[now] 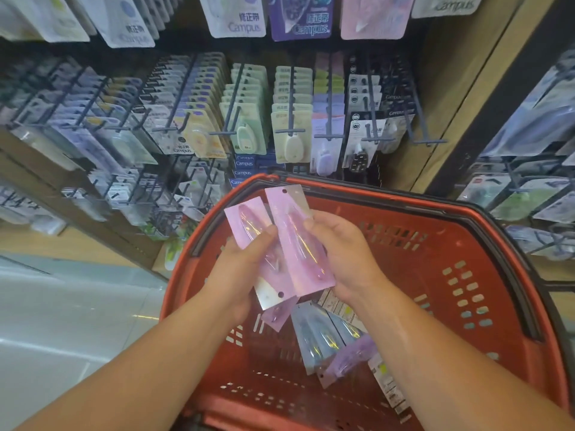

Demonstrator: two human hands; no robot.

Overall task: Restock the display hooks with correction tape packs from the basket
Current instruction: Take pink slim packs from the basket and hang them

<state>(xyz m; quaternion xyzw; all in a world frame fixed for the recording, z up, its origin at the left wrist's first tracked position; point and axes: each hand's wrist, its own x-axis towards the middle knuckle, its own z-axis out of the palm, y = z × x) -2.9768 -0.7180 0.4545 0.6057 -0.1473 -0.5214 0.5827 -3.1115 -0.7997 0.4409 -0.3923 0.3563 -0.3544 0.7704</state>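
Head view: the left grip (245, 262) and right grip (345, 253) meet at the centre of the frame, both holding a fan of pink packs (298, 241). The left thumb lies across the face of the leftmost pack, with the fingers curled behind it. The right thumb presses the edge of the front pack, with the fingers under it. The front pack has its hang hole at the top; another behind it has its hole pointing down, toward the lower centre. The fan is held above the red basket (466, 222), over its left half.

Below the grips, in the basket's bottom, lie loose packs (314, 334): bluish ones, a lilac one just right of them, and white-backed ones along the right wall.

Beyond the basket's far rim, across the upper half of the frame, rows of hooks (291, 113) stick out. They are loaded with hung packs (242, 135) in yellow, green, lilac and black. A wood panel (451, 88) stands at upper right, and pale floor (62, 306) fills the lower left.
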